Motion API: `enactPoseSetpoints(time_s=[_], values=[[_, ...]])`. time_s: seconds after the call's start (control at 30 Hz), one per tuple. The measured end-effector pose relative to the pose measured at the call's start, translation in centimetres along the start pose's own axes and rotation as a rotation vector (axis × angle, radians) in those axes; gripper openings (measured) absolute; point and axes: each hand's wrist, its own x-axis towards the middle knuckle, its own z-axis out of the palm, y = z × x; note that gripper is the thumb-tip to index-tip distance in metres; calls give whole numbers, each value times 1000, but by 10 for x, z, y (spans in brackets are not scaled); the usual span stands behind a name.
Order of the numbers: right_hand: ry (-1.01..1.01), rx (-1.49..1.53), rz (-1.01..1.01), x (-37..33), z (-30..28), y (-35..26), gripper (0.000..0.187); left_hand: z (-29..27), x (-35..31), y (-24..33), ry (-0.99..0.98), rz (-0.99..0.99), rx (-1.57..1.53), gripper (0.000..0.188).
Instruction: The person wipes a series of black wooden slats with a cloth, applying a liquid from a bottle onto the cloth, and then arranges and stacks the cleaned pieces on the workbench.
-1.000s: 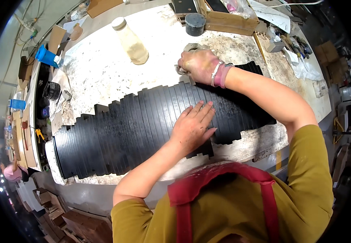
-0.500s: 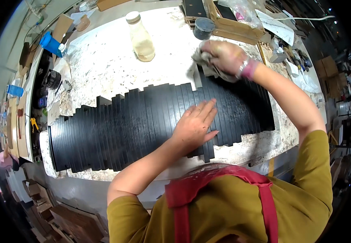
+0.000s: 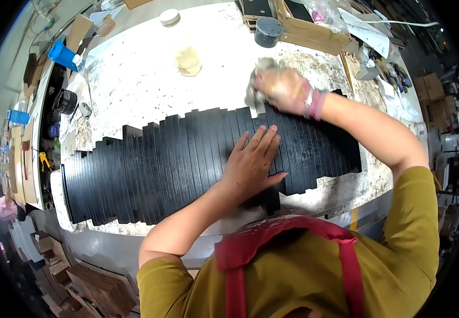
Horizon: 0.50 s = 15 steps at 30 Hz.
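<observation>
Many narrow black strips (image 3: 171, 159) lie side by side across the worktable (image 3: 129, 69), their ends uneven. My left hand (image 3: 252, 161) rests flat on them near the middle, fingers stretched out and holding nothing. At the far edge of the right-hand strips, my right hand (image 3: 285, 91) grips a crumpled greyish rag (image 3: 256, 87), blurred by motion. Purple staining shows around that wrist. Beyond it stands a round dark tub (image 3: 268, 33). A bottle with a white cap (image 3: 170, 17) and pale yellowish liquid stands at the table's far middle.
A cardboard box (image 3: 314, 40) and clear plastic wrapping (image 3: 319, 13) are at the far right. A blue container (image 3: 62, 55) stands at the left, with a black roll (image 3: 65, 100) nearer. Brown boards (image 3: 102, 289) are stacked on the floor, lower left. Another person (image 3: 7, 208) shows at the far left.
My right hand and the rag have shifted a little nearer to me along the strips' far end. My left hand stays on the strips, its fingers slightly shifted.
</observation>
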Motion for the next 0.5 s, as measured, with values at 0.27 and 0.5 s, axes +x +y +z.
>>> enactPoseSetpoints(time_s=[0.27, 0.5], values=[[-7, -83, -89, 0, -13, -18, 16, -13, 7, 3, -68, -34, 8, 76], [182, 19, 276, 13, -27, 54, 25, -22, 18, 2, -57, -11, 6, 67]])
